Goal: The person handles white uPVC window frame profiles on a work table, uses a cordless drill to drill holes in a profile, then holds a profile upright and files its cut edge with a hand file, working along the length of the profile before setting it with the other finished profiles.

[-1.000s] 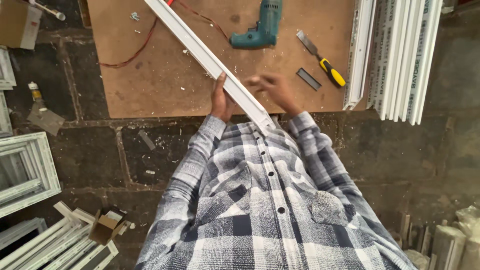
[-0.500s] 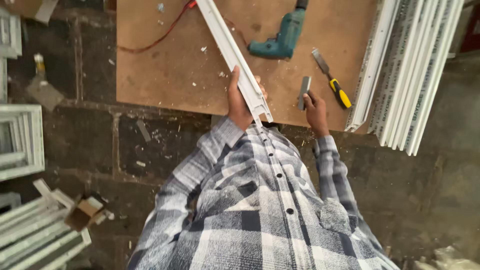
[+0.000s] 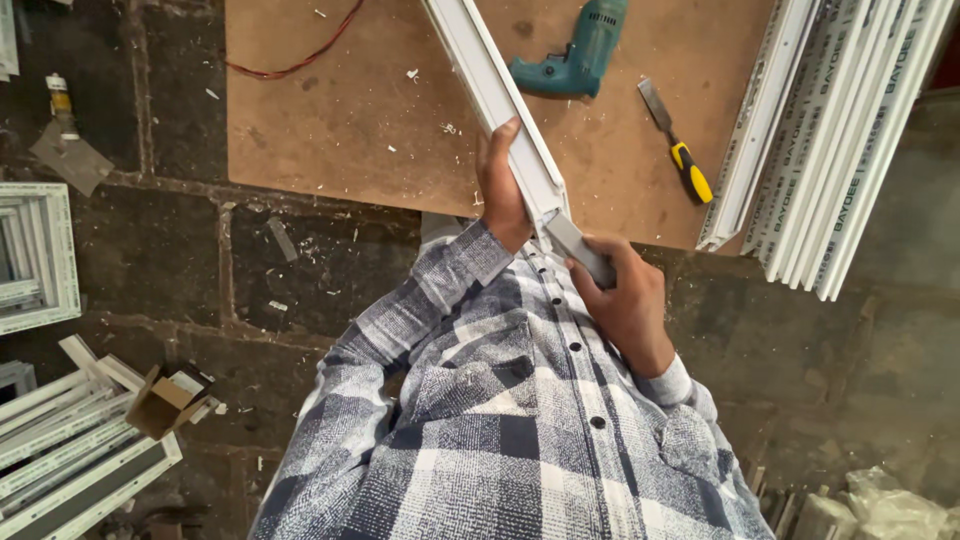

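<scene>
Our left hand (image 3: 500,190) clasped the white profile (image 3: 495,95); our right hand (image 3: 625,300), at four o'clock, gripped a grey metal piece (image 3: 580,250) at its end.

Long white plastic profile (image 3: 497,100) slanting across the brown board, small grey flat piece (image 3: 580,250) at its near end.

A person in a long-sleeved plaid shirt, seen from above.

The shirt is a woven check of grey, dark blue-grey and white squares, with a textured, slightly fuzzy weave. A placket runs down the front, closed with small dark round buttons. Both sleeves reach the wrists and end in buttoned-looking cuffs of the same check, the cuff by the right hand (image 3: 625,300) paler. The left hand (image 3: 500,190) and the right hand are bare, without gloves.
</scene>
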